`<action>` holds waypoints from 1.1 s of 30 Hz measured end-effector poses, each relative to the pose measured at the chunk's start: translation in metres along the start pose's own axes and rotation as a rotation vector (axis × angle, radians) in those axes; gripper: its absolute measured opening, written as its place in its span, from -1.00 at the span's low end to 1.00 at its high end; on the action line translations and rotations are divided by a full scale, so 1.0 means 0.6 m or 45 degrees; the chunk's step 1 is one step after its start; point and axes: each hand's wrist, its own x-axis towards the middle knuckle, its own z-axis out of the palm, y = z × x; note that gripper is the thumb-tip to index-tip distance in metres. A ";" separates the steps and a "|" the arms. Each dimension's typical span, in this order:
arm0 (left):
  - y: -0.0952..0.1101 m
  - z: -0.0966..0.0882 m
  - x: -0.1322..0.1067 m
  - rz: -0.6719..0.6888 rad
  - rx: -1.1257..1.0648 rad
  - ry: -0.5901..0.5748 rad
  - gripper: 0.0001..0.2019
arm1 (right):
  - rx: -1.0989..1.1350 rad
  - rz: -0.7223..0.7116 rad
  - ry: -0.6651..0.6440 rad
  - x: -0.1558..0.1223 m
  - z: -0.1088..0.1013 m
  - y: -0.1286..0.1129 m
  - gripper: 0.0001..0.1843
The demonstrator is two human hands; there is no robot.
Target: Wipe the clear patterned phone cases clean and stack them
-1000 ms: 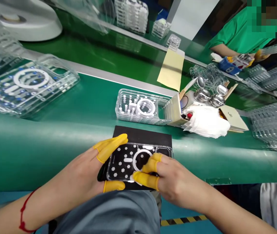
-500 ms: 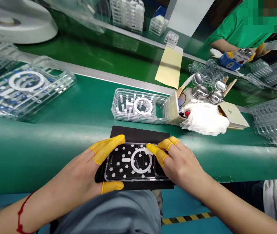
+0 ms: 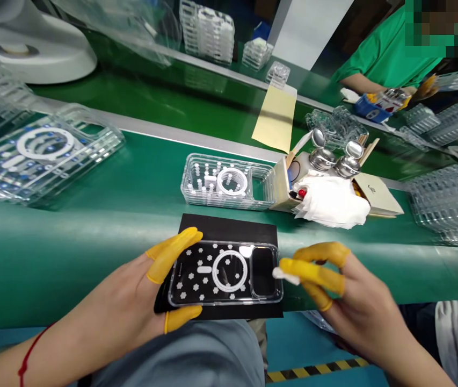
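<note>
Left hand (image 3: pixel 132 301) clamps case (image 3: pixel 224 273) on mat (image 3: pixel 229 228) at belt's (image 3: pixel 92 215) near edge. Right hand (image 3: pixel 345 301) pinches white scrap (image 3: pixel 285 275) beside it. Box (image 3: pixel 281 185) behind holds two metal bottles (image 3: pixel 321 156), cloths (image 3: pixel 333 204)

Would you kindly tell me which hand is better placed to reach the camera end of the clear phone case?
Probably the right. The right hand, pinching a small white piece, hovers just beside that end of the clear phone case; the left hand grips the opposite end, holding it on the black mat.
</note>
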 end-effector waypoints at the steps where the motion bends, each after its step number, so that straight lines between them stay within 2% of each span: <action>1: 0.004 -0.008 0.008 0.024 0.012 0.022 -0.21 | 0.090 0.147 0.137 0.004 -0.002 -0.001 -0.71; 4: 0.013 -0.033 0.043 -0.039 0.030 0.064 -0.48 | 0.566 0.570 0.490 0.026 0.010 -0.008 -0.95; 6: 0.016 -0.041 0.066 -0.127 0.066 0.070 -0.59 | 0.903 0.704 0.559 0.047 0.025 -0.012 -0.76; 7: 0.017 -0.040 0.074 -0.145 0.088 0.065 -0.57 | 1.022 0.731 0.545 0.057 0.032 -0.012 -0.69; 9: 0.017 -0.032 0.077 -0.106 0.123 0.031 -0.36 | 1.082 0.742 0.477 0.076 0.046 -0.009 -0.67; 11: 0.015 -0.018 0.066 -0.057 0.118 -0.043 -0.08 | 0.891 0.646 0.397 0.087 0.066 -0.007 -0.77; 13: 0.013 -0.005 0.046 -0.036 0.065 -0.088 0.03 | 0.473 0.418 0.326 0.089 0.094 -0.014 -0.87; 16: 0.008 0.005 0.018 -0.020 -0.054 -0.095 0.09 | -0.079 -0.079 0.223 0.075 0.141 -0.045 -0.66; 19: 0.002 0.007 0.003 -0.031 -0.134 -0.077 0.13 | -0.107 -0.444 0.045 0.054 0.162 -0.070 -0.60; 21: -0.003 0.008 -0.001 -0.041 -0.147 -0.080 0.15 | -0.127 -0.473 0.028 0.047 0.158 -0.067 -0.63; 25: -0.004 0.011 -0.001 -0.045 -0.156 -0.089 0.22 | -0.328 -0.294 0.178 0.049 0.150 -0.056 -0.61; 28: -0.001 0.014 -0.001 -0.037 -0.167 -0.064 0.21 | -0.193 -0.378 0.075 0.061 0.168 -0.074 -0.67; 33: 0.000 0.016 0.001 -0.088 -0.211 -0.043 0.45 | -0.264 -0.410 0.034 0.099 0.197 -0.102 -0.59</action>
